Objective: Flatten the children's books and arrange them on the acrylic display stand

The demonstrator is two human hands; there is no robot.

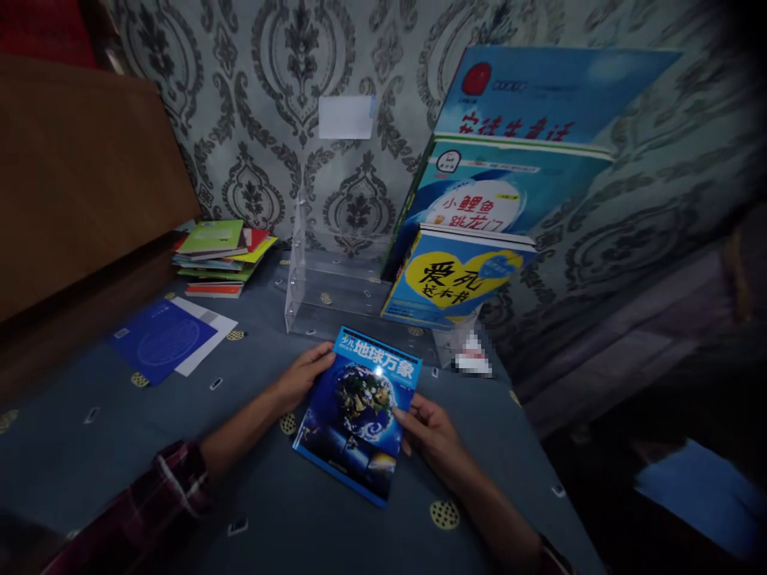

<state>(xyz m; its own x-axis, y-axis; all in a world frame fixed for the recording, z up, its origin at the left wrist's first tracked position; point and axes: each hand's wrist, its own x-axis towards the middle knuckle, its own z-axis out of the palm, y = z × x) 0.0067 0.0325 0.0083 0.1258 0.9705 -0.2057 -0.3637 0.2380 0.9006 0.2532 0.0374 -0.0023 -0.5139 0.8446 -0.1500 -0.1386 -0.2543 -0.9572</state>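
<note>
A blue book (359,419) with a picture of the Earth on its cover is held face up, tilted, between both hands. My left hand (304,377) grips its upper left edge, thumb on the cover side. My right hand (432,435) pinches the right edge, its thumb lying on the cover and the fingers behind. Just beyond the book stands a clear acrylic tiered rack (296,291). On the rack's right half, several books stand in steps: a yellow and blue one (459,279) in front, a teal one (509,188) behind it, and a blue one (557,92) at the top.
A pile of several books (212,247) lies at the back left of the cloth-covered table (252,471). Nearer, a dark blue booklet (164,339) overlaps a white sheet (224,323). Brown wooden furniture (89,176) borders the left, and patterned wallpaper (240,112) rises behind the rack.
</note>
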